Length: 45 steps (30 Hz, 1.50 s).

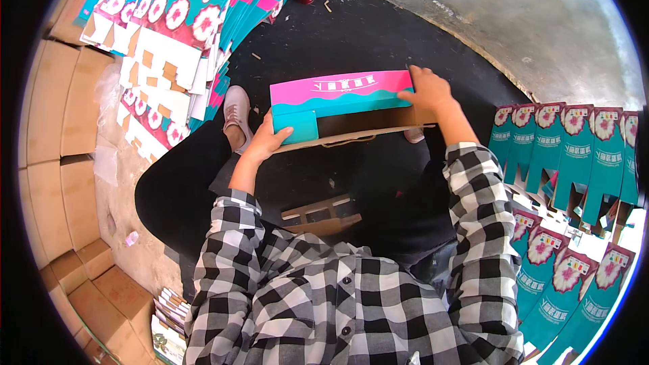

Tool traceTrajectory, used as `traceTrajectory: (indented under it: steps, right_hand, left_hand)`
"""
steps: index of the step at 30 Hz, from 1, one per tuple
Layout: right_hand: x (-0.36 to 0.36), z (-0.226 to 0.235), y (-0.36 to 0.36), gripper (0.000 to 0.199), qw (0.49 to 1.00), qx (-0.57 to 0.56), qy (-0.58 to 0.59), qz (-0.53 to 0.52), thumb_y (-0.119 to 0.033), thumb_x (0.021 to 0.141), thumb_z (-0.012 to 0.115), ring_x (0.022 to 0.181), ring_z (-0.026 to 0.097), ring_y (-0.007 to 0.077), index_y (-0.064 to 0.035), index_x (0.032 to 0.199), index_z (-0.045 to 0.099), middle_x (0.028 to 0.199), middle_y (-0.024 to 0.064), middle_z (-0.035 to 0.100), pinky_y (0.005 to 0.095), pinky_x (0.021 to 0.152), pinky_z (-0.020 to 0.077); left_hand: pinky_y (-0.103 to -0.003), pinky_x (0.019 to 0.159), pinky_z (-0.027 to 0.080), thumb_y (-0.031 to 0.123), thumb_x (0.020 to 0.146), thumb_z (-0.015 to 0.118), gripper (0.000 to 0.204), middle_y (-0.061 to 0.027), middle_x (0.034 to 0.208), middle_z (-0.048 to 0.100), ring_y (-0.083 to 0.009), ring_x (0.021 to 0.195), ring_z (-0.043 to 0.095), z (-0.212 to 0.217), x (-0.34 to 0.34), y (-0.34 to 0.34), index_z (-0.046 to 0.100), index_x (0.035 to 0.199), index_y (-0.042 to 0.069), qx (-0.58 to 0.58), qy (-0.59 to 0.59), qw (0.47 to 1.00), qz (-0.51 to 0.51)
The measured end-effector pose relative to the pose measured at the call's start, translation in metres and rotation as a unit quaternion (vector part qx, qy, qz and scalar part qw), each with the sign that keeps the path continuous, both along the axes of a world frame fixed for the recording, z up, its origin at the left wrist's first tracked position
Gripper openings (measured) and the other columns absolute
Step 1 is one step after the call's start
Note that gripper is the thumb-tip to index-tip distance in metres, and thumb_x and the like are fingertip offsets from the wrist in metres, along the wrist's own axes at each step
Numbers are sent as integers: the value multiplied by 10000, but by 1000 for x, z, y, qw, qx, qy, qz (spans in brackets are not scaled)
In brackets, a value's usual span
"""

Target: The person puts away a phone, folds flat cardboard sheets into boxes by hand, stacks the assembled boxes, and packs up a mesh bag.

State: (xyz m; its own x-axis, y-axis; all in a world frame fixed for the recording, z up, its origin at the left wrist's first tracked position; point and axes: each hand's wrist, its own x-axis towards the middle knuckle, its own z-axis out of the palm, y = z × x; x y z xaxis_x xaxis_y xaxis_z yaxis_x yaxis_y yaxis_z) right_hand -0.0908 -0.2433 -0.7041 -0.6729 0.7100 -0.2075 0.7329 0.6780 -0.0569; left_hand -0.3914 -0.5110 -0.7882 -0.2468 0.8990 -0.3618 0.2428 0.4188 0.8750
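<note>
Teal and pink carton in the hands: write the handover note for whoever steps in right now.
Left hand: grips the left end of the teal and pink carton, thumb on its teal flap.
Right hand: pressed on the carton's right end.
Carton: held above the lap, partly folded, brown inside showing along its lower edge.
Done: a row of folded cartons stands at the right.
Left: a stack of flat blanks lies at upper left; a brown cardboard insert lies on the lap.
</note>
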Motion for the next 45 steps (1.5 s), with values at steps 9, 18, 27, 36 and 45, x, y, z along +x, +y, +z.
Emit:
traceTrajectory:
  steps: [9, 18, 27, 36, 45]
  right_hand:
    - [12, 25, -23, 955, 909, -411, -10, 73, -724, 720, 530, 1287, 338, 325, 2, 1327, 400, 1374, 207, 371, 406, 1063, 262]
    - [3, 16, -9, 679, 926, -355, -45, 125, -444, 773, 655, 1123, 521, 322, -23, 1274, 472, 1190, 195, 555, 364, 941, 403]
    - [21, -11, 4, 843, 995, -76, 56, -33, -527, 598, 750, 1044, 548, 364, -11, 1203, 472, 1087, 228, 557, 437, 857, 450]
    - [53, -40, 21, 696, 911, -320, 216, -147, -462, 723, 702, 1070, 553, 323, -28, 1226, 492, 1124, 207, 585, 367, 908, 423]
    - [202, -100, -5, 587, 839, -137, 400, -343, -139, 748, 659, 991, 587, 250, -32, 1268, 408, 1115, 152, 570, 345, 802, 483]
  left_hand:
    - [-339, 987, 338, 207, 770, 660, 698, -180, 1250, 471, -275, 1161, 455, 8, 0, 2, 324, 1355, 26, 21, 13, 999, 21]
    - [-393, 960, 349, 427, 801, 648, 755, -110, 1231, 482, -244, 1124, 454, 33, 11, 6, 320, 1379, 69, -110, -170, 969, 139]
    - [-370, 952, 357, 664, 857, 358, 781, -161, 1260, 507, -304, 1157, 483, 44, 29, 23, 395, 1332, 44, -48, -93, 982, 154]
    - [-301, 845, 446, 263, 840, 648, 500, -117, 1081, 592, -173, 963, 572, 31, 8, 58, 471, 1214, -17, -15, -77, 993, 87]
    - [-383, 893, 429, 123, 780, 645, 655, -238, 1186, 507, -366, 1088, 520, -2, 146, 163, 328, 1340, 2, 123, 186, 972, -78]
